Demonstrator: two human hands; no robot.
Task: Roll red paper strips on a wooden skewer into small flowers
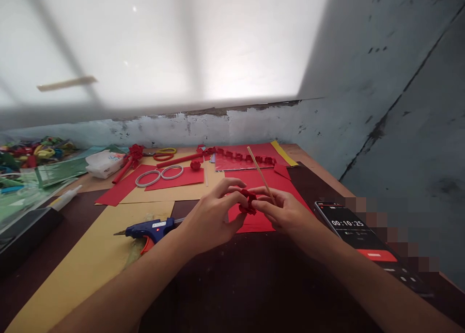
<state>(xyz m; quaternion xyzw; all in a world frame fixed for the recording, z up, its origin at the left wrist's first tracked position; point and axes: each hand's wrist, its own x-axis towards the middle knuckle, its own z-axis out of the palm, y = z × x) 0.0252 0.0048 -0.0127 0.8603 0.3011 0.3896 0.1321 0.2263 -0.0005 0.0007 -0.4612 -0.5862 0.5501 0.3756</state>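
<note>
Both my hands meet over the middle of the dark table. My left hand pinches a small curled red paper flower with its fingertips. My right hand grips the same flower from the right and holds a thin wooden stick that slants up and away from it. Under my hands lies a red paper sheet.
A blue hot glue gun lies to the left on yellow paper. Two white rings, red paper rolls, scissors and a cut red strip lie further back. A phone showing a timer sits at the right. Coloured scraps pile at far left.
</note>
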